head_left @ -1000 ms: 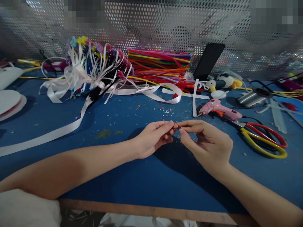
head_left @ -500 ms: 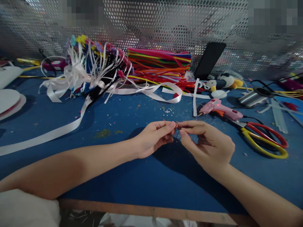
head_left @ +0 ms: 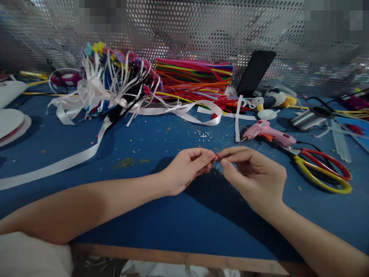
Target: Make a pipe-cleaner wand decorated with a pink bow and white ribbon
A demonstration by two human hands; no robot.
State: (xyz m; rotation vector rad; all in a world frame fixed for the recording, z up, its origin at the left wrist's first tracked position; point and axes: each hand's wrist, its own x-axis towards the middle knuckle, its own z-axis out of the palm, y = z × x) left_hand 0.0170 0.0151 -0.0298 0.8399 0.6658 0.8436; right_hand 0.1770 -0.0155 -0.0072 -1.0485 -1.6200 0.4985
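Orange, and almost hidden, a tiny piece [head_left: 215, 155] sits pinched where the fingertips of the left hand [head_left: 188, 169] and right hand [head_left: 253, 177] meet, both closed on it just above the blue surface [head_left: 173, 215], likely for fine control. Pink glue gun [head_left: 266, 132] and scissors [head_left: 323, 169] lie near the right hand, within reach; white ribbon [head_left: 86, 154] and pipe cleaners [head_left: 196, 79] sit farther back.
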